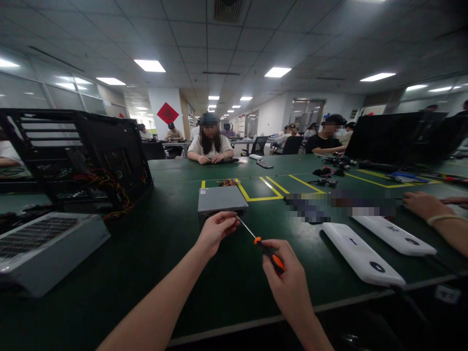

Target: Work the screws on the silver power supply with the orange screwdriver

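A grey metal box, like a computer power supply [223,199], rests on the green table in front of me. My right hand [287,268] is closed round the black and orange handle of a screwdriver [268,254]. Its shaft slants up and left to my left hand [218,230]. The left fingers are pinched together at the screwdriver's tip, just before the near side of the box. Whatever lies between them is too small to make out. Behind the box a bundle of coloured wires [228,183] shows.
An open black computer case [78,158] stands at left, a larger grey vented box [51,248] before it. Two white devices [363,253] lie at right, near another person's hand [422,209]. Yellow tape [265,199] marks the table [175,178]. A co-worker [210,141] sits opposite.
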Action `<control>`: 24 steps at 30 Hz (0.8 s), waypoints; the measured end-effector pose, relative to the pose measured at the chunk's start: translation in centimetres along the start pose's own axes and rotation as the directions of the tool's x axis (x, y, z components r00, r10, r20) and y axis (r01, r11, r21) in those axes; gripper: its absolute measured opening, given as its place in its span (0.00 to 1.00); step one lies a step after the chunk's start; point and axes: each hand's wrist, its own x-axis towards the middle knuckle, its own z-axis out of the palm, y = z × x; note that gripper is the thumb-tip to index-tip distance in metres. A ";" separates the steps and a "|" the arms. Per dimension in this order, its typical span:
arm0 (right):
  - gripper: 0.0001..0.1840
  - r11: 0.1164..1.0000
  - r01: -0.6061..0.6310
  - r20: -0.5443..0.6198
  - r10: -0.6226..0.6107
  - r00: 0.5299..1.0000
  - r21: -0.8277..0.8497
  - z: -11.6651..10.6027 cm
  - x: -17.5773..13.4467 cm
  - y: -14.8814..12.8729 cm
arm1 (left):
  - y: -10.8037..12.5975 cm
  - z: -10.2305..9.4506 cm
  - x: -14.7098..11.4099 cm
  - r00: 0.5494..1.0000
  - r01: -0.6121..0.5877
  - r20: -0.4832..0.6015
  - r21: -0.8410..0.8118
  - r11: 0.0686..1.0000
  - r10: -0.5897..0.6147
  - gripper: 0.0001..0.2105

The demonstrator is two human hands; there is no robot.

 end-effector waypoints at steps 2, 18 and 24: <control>0.09 1.000 -0.008 0.009 0.008 1.000 0.000 0.0 0.0 -0.1 | 0.1 0.0 0.0 1.000 0.004 -0.017 -0.025 1.000 -0.005 0.08; 0.10 1.000 0.005 0.031 -0.005 1.000 -0.004 0.6 0.1 -0.2 | 0.4 0.2 -0.5 0.996 0.093 0.028 -0.233 0.968 -0.089 0.09; 0.10 1.000 -0.004 0.052 0.004 0.999 0.002 0.8 0.2 -0.2 | 0.2 0.2 -0.4 0.996 0.083 0.037 -0.232 0.969 -0.076 0.10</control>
